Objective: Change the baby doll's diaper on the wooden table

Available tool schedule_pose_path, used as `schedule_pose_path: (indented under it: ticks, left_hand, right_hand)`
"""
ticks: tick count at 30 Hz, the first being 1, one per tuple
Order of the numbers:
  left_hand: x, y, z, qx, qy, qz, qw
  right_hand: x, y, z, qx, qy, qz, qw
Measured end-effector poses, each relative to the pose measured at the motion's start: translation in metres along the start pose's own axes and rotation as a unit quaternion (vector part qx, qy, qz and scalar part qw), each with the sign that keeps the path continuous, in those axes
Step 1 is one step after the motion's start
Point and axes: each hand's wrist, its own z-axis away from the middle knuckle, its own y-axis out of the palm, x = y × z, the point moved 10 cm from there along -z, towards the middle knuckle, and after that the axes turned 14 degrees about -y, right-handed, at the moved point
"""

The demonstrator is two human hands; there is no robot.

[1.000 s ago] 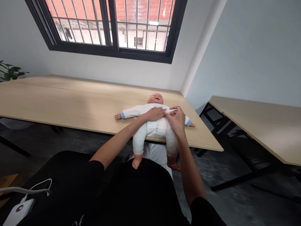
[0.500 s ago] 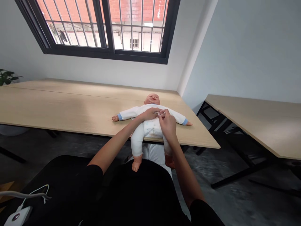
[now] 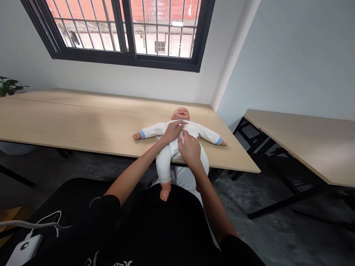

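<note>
Item: doll (image 3: 181,138), supine on table (image 3: 83,125), head at 12 o'clock. I see left hand (image 3: 172,131) flat on chest; right hand (image 3: 190,149) pinching its white suit. No legible writing.

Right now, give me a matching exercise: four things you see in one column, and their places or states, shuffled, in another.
1. doll
2. left hand
3. right hand
4. plant

A. at the far left edge of the view
B. lying on its back at the table edge, legs hanging off
C. on the doll's chest
D. on the doll's belly, nearer the camera

Pairs: 1-B, 2-C, 3-D, 4-A
</note>
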Motion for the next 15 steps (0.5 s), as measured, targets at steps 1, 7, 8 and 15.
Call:
schedule_pose_path:
  ticks: [1, 7, 8, 15]
  left_hand:
    - [0.005, -0.015, 0.007, -0.051, -0.012, 0.000, 0.999]
    - [0.053, -0.072, 0.058, -0.173, -0.127, -0.152, 0.965]
    - [0.062, -0.071, 0.063, -0.150, -0.147, -0.192, 0.959]
    - [0.072, -0.033, 0.073, 0.023, -0.158, -0.274, 0.948]
  right_hand:
    - [0.003, 0.001, 0.002, -0.014, -0.015, -0.006, 1.000]
    - [-0.009, 0.002, 0.013, -0.064, 0.000, -0.035, 0.997]
    - [-0.011, 0.001, 0.014, -0.074, 0.003, -0.042, 0.996]
    - [-0.022, 0.000, 0.020, -0.107, 0.030, -0.092, 0.990]
